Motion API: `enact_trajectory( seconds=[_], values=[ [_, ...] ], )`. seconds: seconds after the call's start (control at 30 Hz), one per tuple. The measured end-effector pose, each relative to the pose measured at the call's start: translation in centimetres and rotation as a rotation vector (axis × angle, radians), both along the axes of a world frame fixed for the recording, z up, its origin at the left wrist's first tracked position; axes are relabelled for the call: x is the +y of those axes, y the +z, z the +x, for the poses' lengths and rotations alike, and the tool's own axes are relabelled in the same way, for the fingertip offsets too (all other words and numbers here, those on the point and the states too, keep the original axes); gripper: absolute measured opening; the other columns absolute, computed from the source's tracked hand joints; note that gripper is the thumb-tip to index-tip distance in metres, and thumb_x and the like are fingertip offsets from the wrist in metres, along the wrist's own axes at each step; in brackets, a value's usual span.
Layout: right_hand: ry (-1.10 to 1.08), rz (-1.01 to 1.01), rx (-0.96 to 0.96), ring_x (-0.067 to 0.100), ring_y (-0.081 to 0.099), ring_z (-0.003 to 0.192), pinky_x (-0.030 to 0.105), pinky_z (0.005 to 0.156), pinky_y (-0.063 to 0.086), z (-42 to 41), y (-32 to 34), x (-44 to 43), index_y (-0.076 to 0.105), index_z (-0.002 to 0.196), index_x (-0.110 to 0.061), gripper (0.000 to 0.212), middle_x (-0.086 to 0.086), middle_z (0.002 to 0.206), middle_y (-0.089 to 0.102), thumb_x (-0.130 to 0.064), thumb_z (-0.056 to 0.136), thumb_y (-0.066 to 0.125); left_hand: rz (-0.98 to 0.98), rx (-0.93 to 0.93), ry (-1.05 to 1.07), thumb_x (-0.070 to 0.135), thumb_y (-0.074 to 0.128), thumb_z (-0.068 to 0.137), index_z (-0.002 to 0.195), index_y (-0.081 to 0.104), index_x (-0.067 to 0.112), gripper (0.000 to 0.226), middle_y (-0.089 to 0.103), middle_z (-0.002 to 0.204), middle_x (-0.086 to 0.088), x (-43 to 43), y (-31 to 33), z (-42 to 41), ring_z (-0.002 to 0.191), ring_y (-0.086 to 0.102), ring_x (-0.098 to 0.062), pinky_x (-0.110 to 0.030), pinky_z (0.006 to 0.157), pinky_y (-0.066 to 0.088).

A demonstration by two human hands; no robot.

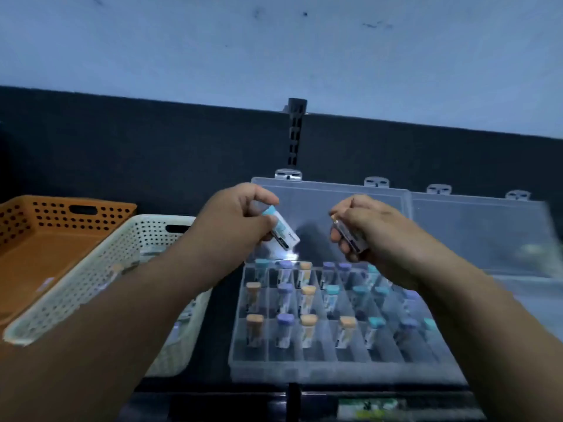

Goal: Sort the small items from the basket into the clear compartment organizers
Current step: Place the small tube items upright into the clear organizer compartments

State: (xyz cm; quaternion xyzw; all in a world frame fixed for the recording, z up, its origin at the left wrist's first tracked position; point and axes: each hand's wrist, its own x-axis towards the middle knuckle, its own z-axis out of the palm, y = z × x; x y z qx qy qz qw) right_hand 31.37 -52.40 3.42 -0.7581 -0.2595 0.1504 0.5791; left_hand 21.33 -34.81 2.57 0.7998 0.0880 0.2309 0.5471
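My left hand [236,216] grips a small teal-capped tube [281,228], tilted, above the far left corner of the clear compartment organizer [292,363]. My right hand [368,226] is closed around another small tube [350,239] above the organizer's far middle. Inside the organizer stand several tubes with teal, purple and orange caps, such as an orange-capped one [254,327], each in its own cell. The cream perforated basket [91,287] lies under my left forearm, with a few more tubes dimly visible inside.
An orange perforated basket [39,239] sits left of the cream one. The organizer's open lid [329,202] leans against the dark back panel. A second clear organizer [487,239] stands at the right. A black shelf edge runs along the front.
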Motion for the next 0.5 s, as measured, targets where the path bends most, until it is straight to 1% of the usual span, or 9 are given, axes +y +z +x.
enact_trajectory(
  seconds=[0.03,0.07,0.1,0.17,0.2,0.23,0.3,0.43,0.5],
  values=[
    [-0.019,-0.003,-0.01,0.017,0.051,0.059,0.028,0.054,0.041,0.4,0.0,-1.8,0.053,0.094,-0.01,0.011,0.01,0.076,0.06,-0.012,0.098,0.044,0.027,0.0,0.001,0.003,0.062,0.088,0.095,0.063,0.018,0.017,0.064,0.081,-0.014,-1.4,0.0,0.7,0.08,0.067,-0.034,-0.051,0.082,0.055],
    [-0.03,-0.011,-0.032,0.017,0.052,0.061,0.028,0.056,0.044,0.7,-0.1,-3.6,0.054,0.094,-0.008,0.011,0.009,0.076,0.06,-0.01,0.098,0.044,0.047,0.002,0.0,0.004,0.063,0.087,0.093,0.062,0.019,0.016,0.065,0.081,-0.013,-2.7,0.1,1.3,0.082,0.067,-0.038,-0.053,0.082,0.055],
    [-0.035,-0.017,-0.056,0.018,0.054,0.064,0.029,0.062,0.046,1.0,-0.3,-5.2,0.055,0.094,-0.006,0.011,0.007,0.075,0.061,-0.009,0.098,0.045,0.068,0.006,-0.002,0.005,0.064,0.086,0.09,0.063,0.019,0.015,0.066,0.081,-0.012,-3.7,0.1,1.8,0.082,0.066,-0.039,-0.052,0.08,0.055],
    [-0.043,-0.023,-0.117,0.019,0.056,0.072,0.032,0.072,0.046,1.7,-0.7,-8.6,0.059,0.092,-0.004,0.011,0.005,0.075,0.062,-0.007,0.096,0.05,0.108,0.024,-0.027,0.006,0.064,0.086,0.087,0.063,0.016,0.01,0.066,0.082,-0.013,-6.1,0.1,2.8,0.074,0.065,-0.033,-0.042,0.074,0.056],
    [-0.045,-0.034,-0.146,0.015,0.057,0.072,0.03,0.073,0.046,2.0,-0.9,-10.2,0.062,0.091,-0.005,0.01,0.002,0.075,0.063,-0.007,0.095,0.052,0.12,0.033,-0.043,0.006,0.064,0.087,0.087,0.063,0.014,0.008,0.066,0.084,-0.015,-7.4,0.0,3.2,0.072,0.063,-0.031,-0.04,0.071,0.056],
    [-0.047,-0.046,-0.166,0.01,0.056,0.07,0.026,0.071,0.046,2.3,-1.2,-11.6,0.064,0.091,-0.009,0.01,-0.003,0.072,0.063,-0.006,0.094,0.055,0.126,0.037,-0.055,0.006,0.064,0.087,0.088,0.063,0.013,0.007,0.066,0.085,-0.017,-8.4,0.0,3.5,0.072,0.062,-0.031,-0.042,0.072,0.055],
    [-0.059,-0.07,-0.188,0.004,0.055,0.065,0.021,0.066,0.047,2.9,-1.7,-14.0,0.067,0.091,-0.014,0.012,-0.008,0.068,0.062,-0.006,0.092,0.058,0.138,0.043,-0.069,0.006,0.064,0.087,0.087,0.064,0.012,0.006,0.067,0.083,-0.014,-10.3,-0.1,4.1,0.073,0.061,-0.027,-0.045,0.074,0.054],
    [-0.101,-0.089,-0.206,0.009,0.058,0.062,0.018,0.063,0.051,3.7,-2.7,-17.6,0.068,0.092,-0.012,0.012,0.002,0.07,0.063,-0.003,0.089,0.061,0.183,0.04,-0.078,0.007,0.065,0.087,0.084,0.064,0.013,0.007,0.066,0.074,0.0,-13.5,-0.7,5.2,0.069,0.06,-0.016,-0.029,0.062,0.05],
    [-0.107,-0.097,-0.215,0.009,0.061,0.064,0.018,0.065,0.051,3.9,-3.3,-18.6,0.067,0.095,-0.014,0.016,0.005,0.073,0.064,0.0,0.088,0.063,0.213,0.044,-0.085,0.007,0.065,0.086,0.084,0.064,0.015,0.009,0.067,0.073,0.002,-14.5,-1.0,5.6,0.068,0.062,-0.015,-0.026,0.062,0.051]
  ],
)
